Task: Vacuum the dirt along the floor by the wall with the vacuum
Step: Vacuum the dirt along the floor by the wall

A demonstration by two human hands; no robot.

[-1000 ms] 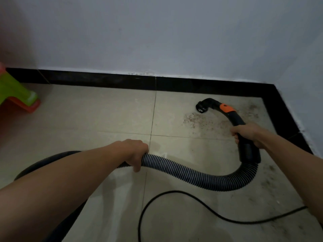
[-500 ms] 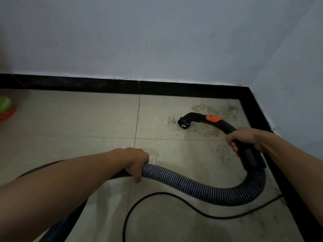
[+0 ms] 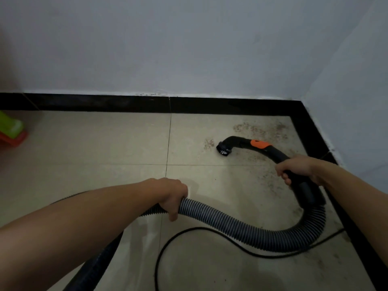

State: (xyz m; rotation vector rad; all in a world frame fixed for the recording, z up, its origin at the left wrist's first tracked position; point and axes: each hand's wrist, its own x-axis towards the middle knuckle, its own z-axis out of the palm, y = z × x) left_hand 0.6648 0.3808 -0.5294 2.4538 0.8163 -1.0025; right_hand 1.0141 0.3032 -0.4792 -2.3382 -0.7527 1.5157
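In the head view the right hand (image 3: 298,169) is wrapped around the vacuum handle (image 3: 280,156) and the left hand (image 3: 172,196) grips the hose (image 3: 231,225). The nozzle (image 3: 224,151) is low over the floor (image 3: 105,143), at the left edge of the dirt (image 3: 258,129). The sweeping step is under way. Next, I judge, the nozzle must go toward the wall (image 3: 189,49), over the specks in the corner.

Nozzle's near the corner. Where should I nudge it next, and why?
Probably push the nozzle forward toward the baseboard: a speckled band of dirt lies just beyond it, and the right hand grips the wand.
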